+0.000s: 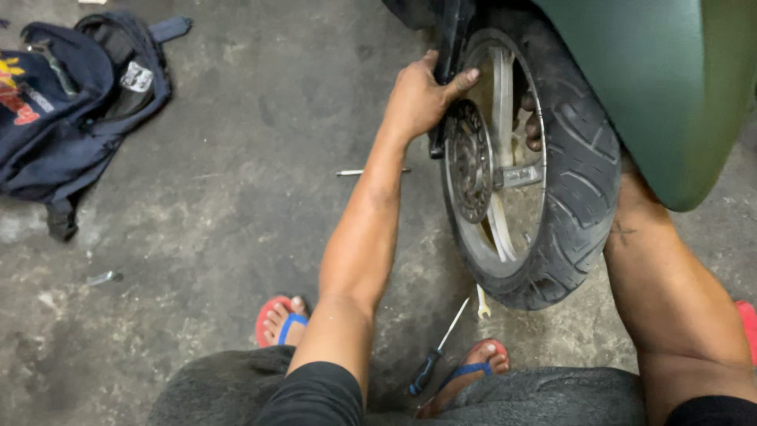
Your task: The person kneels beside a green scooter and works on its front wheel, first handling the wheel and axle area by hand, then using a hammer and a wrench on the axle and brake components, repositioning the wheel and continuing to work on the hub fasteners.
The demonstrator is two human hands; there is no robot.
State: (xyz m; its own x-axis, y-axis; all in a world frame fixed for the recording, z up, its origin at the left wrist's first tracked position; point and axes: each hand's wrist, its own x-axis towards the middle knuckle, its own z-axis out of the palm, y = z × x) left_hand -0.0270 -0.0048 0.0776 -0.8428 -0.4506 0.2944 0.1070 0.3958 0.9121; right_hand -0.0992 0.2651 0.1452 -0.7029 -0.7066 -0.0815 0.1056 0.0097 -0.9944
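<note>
Head view, looking down past the person's knees to a concrete floor.

Item: front wheel of a scooter, standing upright, tyre resting on the floor, its plane running away from the person, edge-on and slightly turned so the left face shows. Brake disc sits on that left face; pale spokes behind it; green body panel overhangs from upper right.

Left hand: arm stretched forward, palm laid against the dark fork leg just above the disc, thumb hooked over toward the rim, fingers closed round the leg. It grips the fork, not the tyre.

Right hand: reaches round the far side of the wheel; only fingertips show through the spokes near the hub. Whether it clasps anything there cannot be told; the tyre hides the rest.

Relation: the wheel stands between the two hands, left on the disc side, right on the hidden side, both near the axle height. The left is the more fully placed.

Loose on the floor: screwdriver with dark handle, tip pointing toward the tyre, between the sandalled feet; small spanner just under the tyre; thin rod left of the forearm; dark backpack well apart, upper left.
</note>
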